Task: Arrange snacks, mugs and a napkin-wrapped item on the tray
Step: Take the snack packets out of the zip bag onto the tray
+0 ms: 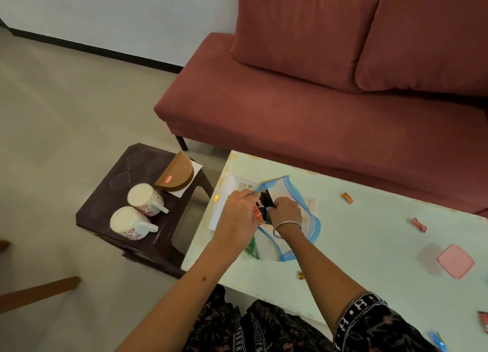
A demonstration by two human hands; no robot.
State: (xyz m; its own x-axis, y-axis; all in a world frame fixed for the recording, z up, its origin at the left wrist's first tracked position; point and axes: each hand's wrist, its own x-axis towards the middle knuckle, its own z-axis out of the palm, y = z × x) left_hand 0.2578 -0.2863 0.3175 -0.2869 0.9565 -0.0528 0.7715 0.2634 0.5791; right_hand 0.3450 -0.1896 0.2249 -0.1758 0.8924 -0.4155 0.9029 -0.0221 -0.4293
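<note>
A clear zip bag with a blue seal point(303, 211) lies over the white tray point(232, 185) at the left end of the pale table point(369, 233). My left hand point(241, 214) grips the bag's open edge. My right hand point(286, 211) pinches a black and red snack packet point(264, 205) at the bag's mouth. A green packet point(252, 248) shows under the bag. Two white floral mugs point(144, 200) point(129, 223) lie on their sides on the dark stool point(118, 172). Beside them a brown half-round box point(177, 176) rests on a white napkin point(196, 167).
Wrapped candies point(347, 197) point(420, 224) point(301, 275) lie scattered on the table, with a pink-lidded container point(455, 260) at the right. A red sofa point(317, 101) stands behind the table. A wooden leg point(39, 293) crosses the floor at the left.
</note>
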